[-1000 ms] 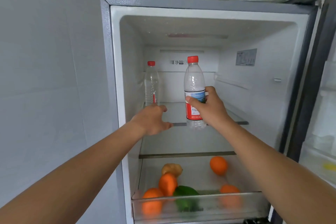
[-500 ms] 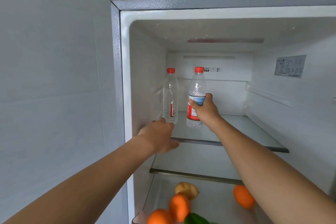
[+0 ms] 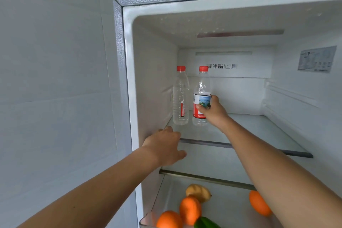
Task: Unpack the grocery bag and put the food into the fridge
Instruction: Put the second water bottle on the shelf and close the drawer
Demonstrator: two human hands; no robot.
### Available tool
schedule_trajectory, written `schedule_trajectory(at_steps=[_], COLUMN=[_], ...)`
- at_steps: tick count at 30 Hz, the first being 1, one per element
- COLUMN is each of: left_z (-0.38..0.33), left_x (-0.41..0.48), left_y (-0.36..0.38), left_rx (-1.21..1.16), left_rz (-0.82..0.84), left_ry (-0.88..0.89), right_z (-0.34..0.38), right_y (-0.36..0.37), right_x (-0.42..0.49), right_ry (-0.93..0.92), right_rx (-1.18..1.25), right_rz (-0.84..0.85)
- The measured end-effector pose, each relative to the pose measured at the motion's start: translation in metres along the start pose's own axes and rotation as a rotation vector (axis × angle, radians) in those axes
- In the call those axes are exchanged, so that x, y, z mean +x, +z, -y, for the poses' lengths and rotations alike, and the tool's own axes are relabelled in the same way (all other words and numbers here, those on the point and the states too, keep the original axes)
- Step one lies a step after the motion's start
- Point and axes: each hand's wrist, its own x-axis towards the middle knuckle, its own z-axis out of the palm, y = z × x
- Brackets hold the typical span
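A labelled water bottle (image 3: 201, 87) is gripped around its label by the right hand (image 3: 212, 113) and is held upright at the back left of the glass shelf (image 3: 259, 131) in the fridge (image 3: 118, 61). A second bottle (image 3: 180, 96) is stood just beside it, nearer the shelf's left end. The shelf's front left corner is clasped by the left hand (image 3: 164, 146), fingers above, thumb beneath. Oranges (image 3: 189, 209) are seen below the shelf.

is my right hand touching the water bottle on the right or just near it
Touching. The head view shows the right hand gripping the right water bottle, thumb across its label and fingers curled round its far side.
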Motion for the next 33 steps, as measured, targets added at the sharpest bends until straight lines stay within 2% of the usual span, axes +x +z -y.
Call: schedule_trajectory(at_steps=[7, 11, 17, 26, 33], left_z=[-0.005, -0.006, -0.006, -0.007, -0.014], left_x=[-0.029, -0.050, -0.088, -0.146, -0.170], left_y=[0.014, 0.024, 0.046, 0.104, 0.136], left_rx=[-0.062, -0.098, -0.127, -0.121, -0.088], left_rz=[0.034, 0.046, 0.104, 0.236, 0.142], left_ry=[0.056, 0.117, 0.205, 0.335, 0.348], right_z=[-0.002, 0.002, 0.007, -0.015, -0.043], right_y=[-0.032, -0.050, -0.053, -0.045, -0.045], right_x=[-0.078, -0.144, -0.242, -0.357, -0.402], right_ry=[-0.097, -0.089, -0.069, 0.065, 0.210], right_rx=[-0.367, -0.511, -0.722, -0.915, -0.889], right_rz=[0.019, 0.016, 0.111, 0.286, 0.290])
